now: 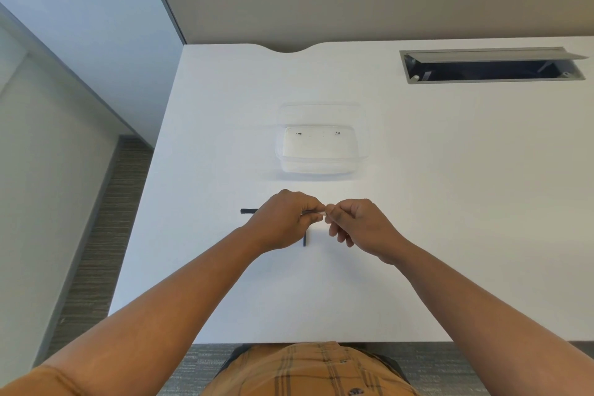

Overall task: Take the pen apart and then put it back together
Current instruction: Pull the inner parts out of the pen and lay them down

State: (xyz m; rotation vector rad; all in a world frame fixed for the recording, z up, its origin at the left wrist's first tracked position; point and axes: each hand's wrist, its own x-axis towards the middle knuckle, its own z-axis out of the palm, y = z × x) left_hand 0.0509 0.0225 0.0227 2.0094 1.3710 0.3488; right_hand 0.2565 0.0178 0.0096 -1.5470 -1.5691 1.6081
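Observation:
My left hand grips a dark pen barrel whose end sticks out to the left of the fist. My right hand meets the left one and pinches a thin pale part at the barrel's right end; what that part is I cannot tell. A second dark pen piece lies upright-looking on the white table, just below and between both hands, partly hidden by the left hand.
A clear plastic container stands on the table just beyond my hands. A grey cable hatch is open at the back right. The table's left edge drops to a carpeted floor.

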